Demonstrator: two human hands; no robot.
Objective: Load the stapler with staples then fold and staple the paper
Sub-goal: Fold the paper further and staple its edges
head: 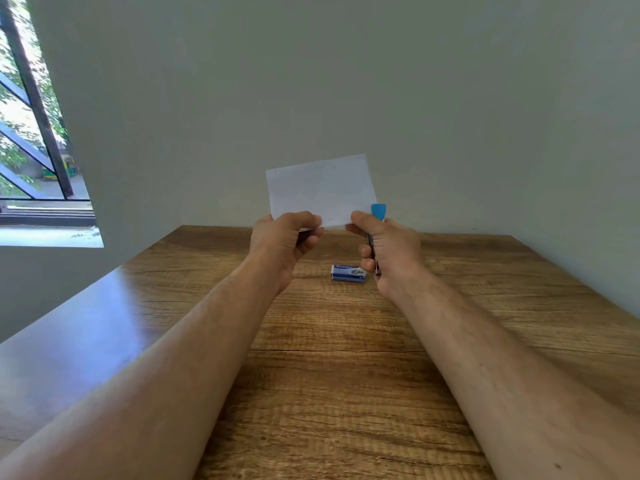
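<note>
Now, tabletop (346, 375): wood grain, its far edge against the wall.
Paper (322, 190): held upright above the far edge, pinched at both lower corners.
Left hand (284, 242): grasping the paper's lower left corner.
Right hand (389, 247): gripping the blue-tipped stapler (378, 211) and the paper's lower right corner.
Staple box (348, 273): lying flat, mid-table toward the far edge.
</note>
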